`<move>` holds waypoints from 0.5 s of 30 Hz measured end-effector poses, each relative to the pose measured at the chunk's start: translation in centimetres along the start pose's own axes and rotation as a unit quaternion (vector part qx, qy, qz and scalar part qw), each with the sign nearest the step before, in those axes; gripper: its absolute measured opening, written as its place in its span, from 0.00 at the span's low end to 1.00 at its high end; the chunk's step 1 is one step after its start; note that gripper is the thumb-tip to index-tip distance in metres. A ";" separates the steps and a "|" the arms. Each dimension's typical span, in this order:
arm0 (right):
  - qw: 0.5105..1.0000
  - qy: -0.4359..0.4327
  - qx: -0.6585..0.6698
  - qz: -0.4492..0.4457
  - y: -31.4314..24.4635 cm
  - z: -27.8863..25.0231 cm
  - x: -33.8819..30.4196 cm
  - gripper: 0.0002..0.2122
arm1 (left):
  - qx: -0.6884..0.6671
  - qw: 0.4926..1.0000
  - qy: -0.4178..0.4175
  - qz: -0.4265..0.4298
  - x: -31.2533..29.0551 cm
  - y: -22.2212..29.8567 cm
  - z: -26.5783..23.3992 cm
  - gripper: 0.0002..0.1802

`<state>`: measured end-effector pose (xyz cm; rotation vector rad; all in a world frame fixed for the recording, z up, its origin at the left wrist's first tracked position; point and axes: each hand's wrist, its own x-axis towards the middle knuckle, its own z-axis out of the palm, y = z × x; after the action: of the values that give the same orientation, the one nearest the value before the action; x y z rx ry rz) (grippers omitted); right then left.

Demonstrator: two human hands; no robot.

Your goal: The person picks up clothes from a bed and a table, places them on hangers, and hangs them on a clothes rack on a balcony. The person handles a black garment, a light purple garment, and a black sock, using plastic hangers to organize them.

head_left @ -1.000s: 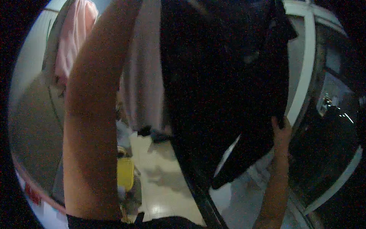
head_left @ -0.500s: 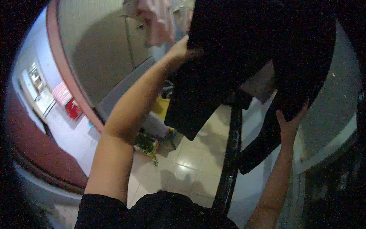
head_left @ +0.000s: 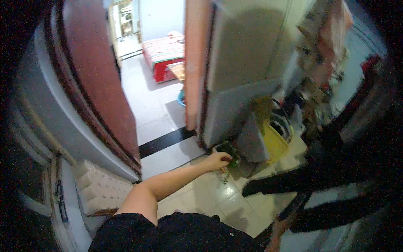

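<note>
Black trousers [head_left: 281, 182] hung at the right, the dim right hand [head_left: 284, 222] beside them — its grip I couldn't tell; the left hand [head_left: 220, 161], loosely curled, was well apart.

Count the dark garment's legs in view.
2: the upper leg points left, above the tiled floor; the lower leg shows below it in the picture. Darkness at the right edge could hide others.

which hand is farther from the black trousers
The left hand, stretched out so that it overlaps the green plant in the picture; the right hand is close up by the black trousers.
</note>
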<state>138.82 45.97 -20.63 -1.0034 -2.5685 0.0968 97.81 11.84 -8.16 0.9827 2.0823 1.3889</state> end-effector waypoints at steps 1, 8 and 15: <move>0.966 -0.161 0.040 0.196 -10.0 0.5 -1.1 0.43 | 0.052 0.998 0.043 -0.001 -2.3 -3.2 -1.6 0.16; 0.881 -0.137 0.316 0.325 -31.6 9.5 7.9 0.43 | -0.121 0.968 0.113 -0.190 -13.8 -8.6 -14.9 0.13; 0.921 -0.076 0.223 0.312 -40.6 14.5 13.5 0.43 | -0.186 0.939 0.179 -0.226 -13.1 -15.6 -23.0 0.12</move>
<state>98.37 25.83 -21.60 -1.6125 -2.0893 0.9122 85.42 -15.70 -13.78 0.0876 1.9992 1.7003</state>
